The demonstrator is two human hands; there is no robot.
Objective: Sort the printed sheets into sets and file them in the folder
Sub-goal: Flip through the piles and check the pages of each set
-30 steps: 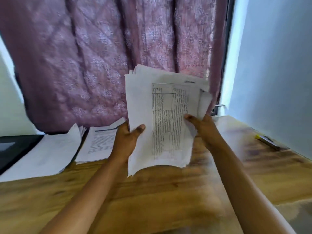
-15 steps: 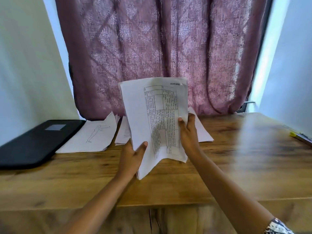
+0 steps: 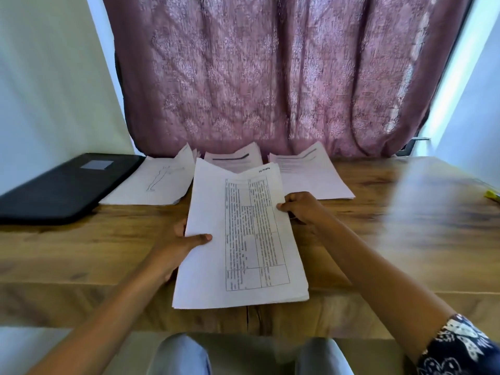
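I hold a stack of printed sheets [image 3: 243, 239] low over the wooden table [image 3: 392, 239]; its top page shows a table of text. My left hand [image 3: 184, 244] grips the stack's left edge, thumb on top. My right hand [image 3: 303, 209] grips the right edge. Behind it lie three paper sets: one with a line drawing of a figure [image 3: 157, 182], a middle set [image 3: 235, 158] and a right set [image 3: 311, 174], both with a dark heading bar. A black folder [image 3: 59, 188] lies closed at the far left.
A mauve patterned curtain [image 3: 257, 77] hangs behind the table. A yellow pen or marker [image 3: 491, 195] lies at the right edge. My knees [image 3: 184, 355] show below the table's front edge.
The stack has come down from upright in front of the curtain to nearly flat just above the table. Both hands keep their hold. The view has tilted down and shifted.
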